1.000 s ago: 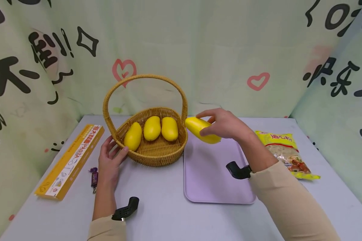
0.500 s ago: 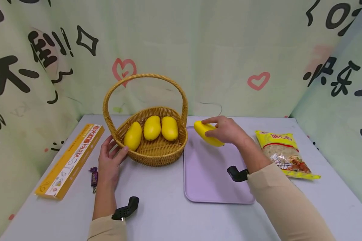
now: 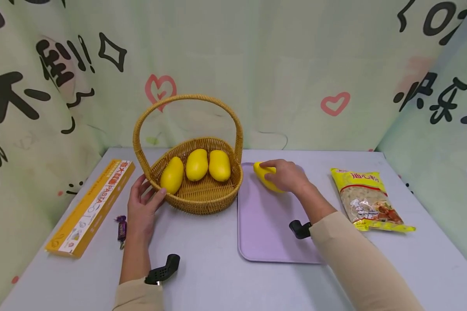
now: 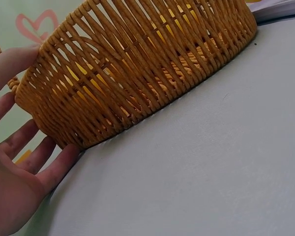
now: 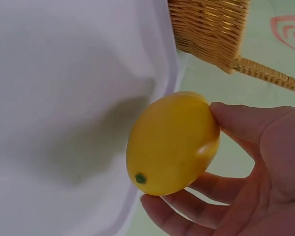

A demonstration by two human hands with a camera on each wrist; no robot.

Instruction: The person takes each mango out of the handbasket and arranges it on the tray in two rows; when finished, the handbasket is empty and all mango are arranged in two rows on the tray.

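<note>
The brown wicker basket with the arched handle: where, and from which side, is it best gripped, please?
Probably at the top of its arched wicker handle, from above: the slim loop rises high over the three oval yellow fruits, leaving finger room beneath.

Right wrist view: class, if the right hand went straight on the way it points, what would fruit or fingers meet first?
Probably the purple tray: the right hand, holding the yellow fruit, points towards it, though depth is unclear.

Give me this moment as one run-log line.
left hand: holds basket side | right hand: grips yellow fruit over purple tray, contact unclear | basket: three more yellow fruits inside
</note>
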